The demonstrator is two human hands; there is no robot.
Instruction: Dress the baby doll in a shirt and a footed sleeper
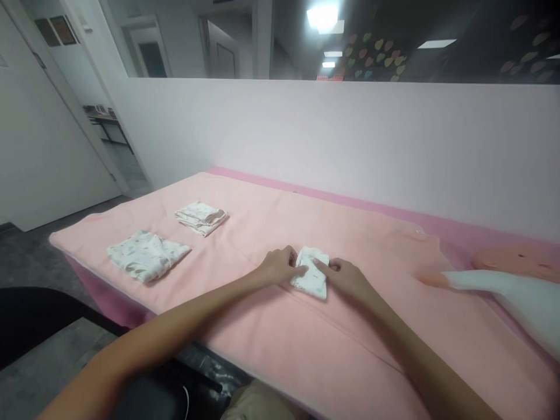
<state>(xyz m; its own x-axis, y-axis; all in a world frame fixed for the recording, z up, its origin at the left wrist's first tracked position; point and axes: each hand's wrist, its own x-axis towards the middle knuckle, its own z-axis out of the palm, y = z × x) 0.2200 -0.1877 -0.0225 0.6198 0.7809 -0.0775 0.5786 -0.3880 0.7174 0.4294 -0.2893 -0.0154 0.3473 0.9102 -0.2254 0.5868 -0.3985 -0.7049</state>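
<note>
A small white folded cloth (312,281) with a faint print is between my two hands, low over the pink-covered table. My left hand (280,265) grips its left edge, thumb on top and fingers behind. On the right edge, my right hand (345,275) pinches it the same way. What the cloth is, a baby garment or a plain piece, I cannot make out. Off to the left lie a folded white printed cloth (147,255) and, farther back, a smaller folded stack of similar cloth (201,217).
A peach-pink blanket (245,204) covers the table. At the right edge lies a baby doll (511,286) in a pale outfit, one arm stretched toward the middle. A white wall (306,128) with a window stands behind. A black chair (39,318) is at the lower left.
</note>
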